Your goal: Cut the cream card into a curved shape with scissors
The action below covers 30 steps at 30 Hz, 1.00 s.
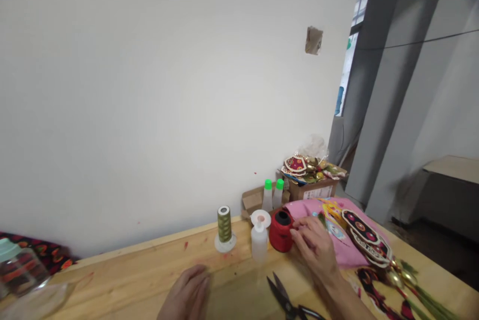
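Note:
My right hand [316, 247] is at the right side of a red thread spool [281, 233] with a dark core. Its thumb and index fingertips come close together in a pinch beside the spool; whatever lies between them is too small to make out. My left hand [189, 290] rests on the wooden table [123, 280] near the front, fingers loosely stretched and holding nothing. Between the hands lie black scissors [282, 297] with their blades slightly apart. A translucent white bottle [259, 242] stands just left of the red spool.
An olive-green thread cone [224, 225] stands near the wall. Green-capped bottles [267, 195] sit in a small carton [252, 200]. At right are a pink bag [346, 250], decorated ornaments [368, 240] and a filled cardboard box [312, 190]. A clear jar [24, 270] is far left.

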Each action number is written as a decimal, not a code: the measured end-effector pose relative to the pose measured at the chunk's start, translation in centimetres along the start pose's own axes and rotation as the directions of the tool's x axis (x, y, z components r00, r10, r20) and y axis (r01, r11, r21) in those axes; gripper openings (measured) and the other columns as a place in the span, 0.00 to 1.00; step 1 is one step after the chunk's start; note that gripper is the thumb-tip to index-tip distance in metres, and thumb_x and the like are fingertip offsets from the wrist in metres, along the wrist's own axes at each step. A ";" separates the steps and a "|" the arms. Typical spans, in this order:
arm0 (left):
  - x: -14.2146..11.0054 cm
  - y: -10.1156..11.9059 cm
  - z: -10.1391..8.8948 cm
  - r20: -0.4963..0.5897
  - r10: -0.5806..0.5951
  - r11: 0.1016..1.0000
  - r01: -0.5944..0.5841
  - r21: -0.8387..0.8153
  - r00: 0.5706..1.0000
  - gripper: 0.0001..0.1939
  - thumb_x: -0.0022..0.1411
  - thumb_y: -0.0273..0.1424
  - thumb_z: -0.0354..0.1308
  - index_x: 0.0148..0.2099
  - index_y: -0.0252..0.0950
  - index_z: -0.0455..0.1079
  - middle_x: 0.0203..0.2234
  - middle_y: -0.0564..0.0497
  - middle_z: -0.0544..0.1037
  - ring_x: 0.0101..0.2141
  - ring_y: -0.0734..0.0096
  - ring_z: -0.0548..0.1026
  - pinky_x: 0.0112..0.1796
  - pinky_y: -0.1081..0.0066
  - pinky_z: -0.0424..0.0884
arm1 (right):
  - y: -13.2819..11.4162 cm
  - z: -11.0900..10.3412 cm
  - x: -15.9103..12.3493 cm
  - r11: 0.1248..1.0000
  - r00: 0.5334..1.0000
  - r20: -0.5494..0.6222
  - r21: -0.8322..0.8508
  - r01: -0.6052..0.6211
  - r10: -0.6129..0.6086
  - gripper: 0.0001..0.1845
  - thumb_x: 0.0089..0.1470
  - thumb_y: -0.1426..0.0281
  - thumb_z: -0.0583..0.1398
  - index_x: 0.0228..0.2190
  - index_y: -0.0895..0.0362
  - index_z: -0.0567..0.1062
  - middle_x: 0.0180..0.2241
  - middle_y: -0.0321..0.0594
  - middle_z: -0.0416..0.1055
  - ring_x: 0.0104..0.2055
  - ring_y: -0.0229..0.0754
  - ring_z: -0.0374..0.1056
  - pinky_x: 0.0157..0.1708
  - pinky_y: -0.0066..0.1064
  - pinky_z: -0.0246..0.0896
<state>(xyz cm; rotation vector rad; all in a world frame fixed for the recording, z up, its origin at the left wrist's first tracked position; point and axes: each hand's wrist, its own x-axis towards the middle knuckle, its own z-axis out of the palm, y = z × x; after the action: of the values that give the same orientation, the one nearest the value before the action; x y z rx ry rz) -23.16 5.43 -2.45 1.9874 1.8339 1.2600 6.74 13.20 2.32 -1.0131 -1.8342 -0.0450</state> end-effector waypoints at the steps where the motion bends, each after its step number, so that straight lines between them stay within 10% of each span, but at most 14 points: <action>1: -0.1 0.3 0.0 -0.009 0.024 1.000 -0.024 0.019 1.000 0.16 0.53 0.40 0.47 0.33 0.40 0.73 0.36 0.45 0.76 0.39 0.64 0.73 0.42 0.68 0.67 | -0.4 0.0 0.0 0.999 0.999 0.010 0.006 0.038 -0.038 0.12 0.52 0.70 0.53 0.19 0.56 0.68 0.27 0.40 0.67 0.33 0.40 0.62 0.35 0.34 0.58; 9: -1.1 5.3 1.6 0.270 0.229 0.964 -0.256 0.073 0.935 0.16 0.48 0.47 0.52 0.28 0.42 0.73 0.40 0.43 0.75 0.42 0.60 0.71 0.42 0.63 0.67 | -2.1 0.8 -0.1 0.995 0.985 0.147 -0.030 0.099 -0.093 0.09 0.52 0.71 0.52 0.25 0.57 0.71 0.28 0.40 0.68 0.34 0.39 0.62 0.34 0.31 0.56; 16: -2.2 8.7 3.8 0.659 0.118 0.968 -0.233 0.090 0.743 0.38 0.38 0.42 0.61 0.53 0.36 0.62 0.49 0.37 0.67 0.51 0.45 0.61 0.49 0.46 0.50 | -6.4 -2.3 -5.6 0.940 0.826 0.455 -0.228 -0.253 0.332 0.22 0.35 0.59 0.64 0.35 0.54 0.72 0.34 0.40 0.68 0.39 0.46 0.63 0.37 0.33 0.56; 26: -4.2 8.7 3.5 0.536 0.217 0.975 -0.204 -0.085 0.816 0.30 0.44 0.34 0.57 0.53 0.36 0.62 0.47 0.44 0.70 0.48 0.59 0.64 0.51 0.60 0.52 | -8.8 -3.7 -9.2 0.893 0.760 0.472 -0.282 -0.351 0.447 0.27 0.38 0.66 0.61 0.44 0.57 0.67 0.44 0.45 0.65 0.47 0.49 0.59 0.47 0.36 0.51; 30: -3.3 6.7 0.5 0.454 0.068 0.995 -0.026 -0.098 0.889 0.32 0.44 0.39 0.57 0.52 0.32 0.63 0.51 0.41 0.66 0.51 0.57 0.62 0.51 0.61 0.54 | -8.0 -3.9 -9.0 0.921 0.781 0.492 -0.253 -0.295 0.385 0.20 0.39 0.71 0.59 0.39 0.55 0.70 0.39 0.42 0.67 0.43 0.46 0.60 0.44 0.34 0.53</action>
<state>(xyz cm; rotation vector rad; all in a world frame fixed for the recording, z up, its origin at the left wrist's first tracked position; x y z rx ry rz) -17.52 1.17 -0.12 2.0657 1.4817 0.7721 5.73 0.70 0.41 -1.5876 -2.1310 0.3502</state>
